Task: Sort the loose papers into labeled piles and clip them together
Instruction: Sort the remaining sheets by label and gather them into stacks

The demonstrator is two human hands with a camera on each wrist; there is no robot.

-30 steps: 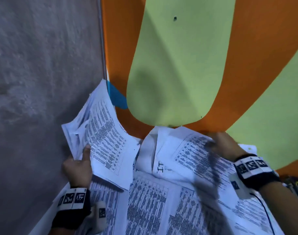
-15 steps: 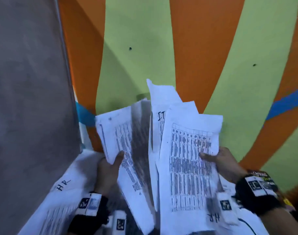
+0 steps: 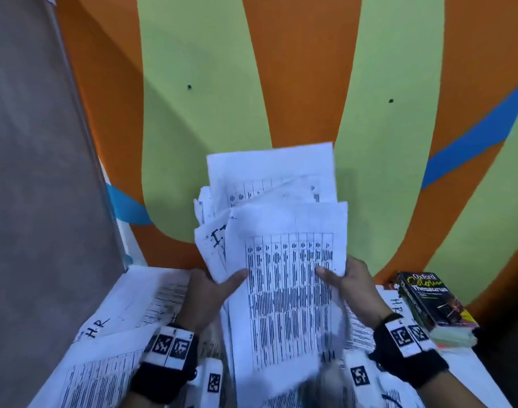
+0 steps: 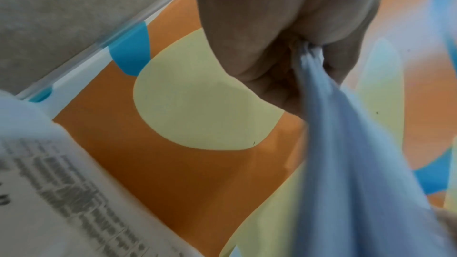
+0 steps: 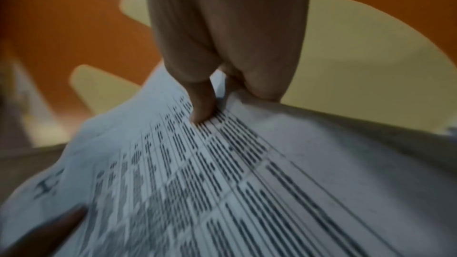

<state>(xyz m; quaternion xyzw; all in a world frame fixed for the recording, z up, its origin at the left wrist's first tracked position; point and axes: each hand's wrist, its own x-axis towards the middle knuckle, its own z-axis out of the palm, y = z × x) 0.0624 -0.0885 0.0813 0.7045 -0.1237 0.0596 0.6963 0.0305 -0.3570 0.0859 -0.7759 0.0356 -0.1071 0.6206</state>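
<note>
I hold a bundle of printed sheets [image 3: 287,260] upright in front of the painted wall. My left hand [image 3: 213,287] grips its left edge, thumb on the front. My right hand [image 3: 346,278] pinches the right edge, thumb [image 5: 202,105] on the printed table. One sheet behind the front page carries a handwritten "IT" mark [image 3: 218,237]. In the left wrist view the sheets [image 4: 346,144] run edge-on out of my curled fingers [image 4: 247,46]. Below lie loose papers, one marked "HR" [image 3: 96,328] at the left, another "HR" sheet [image 3: 396,304] at the right.
A thick Oxford thesaurus [image 3: 434,304] lies at the right on the white table [image 3: 475,369]. An orange, green and blue wall [image 3: 281,83] stands close behind. A grey panel [image 3: 31,172] borders the left side.
Both hands lifted their separate sheets off the table and brought them together into one upright bundle. The view swung right and the book came into sight.
</note>
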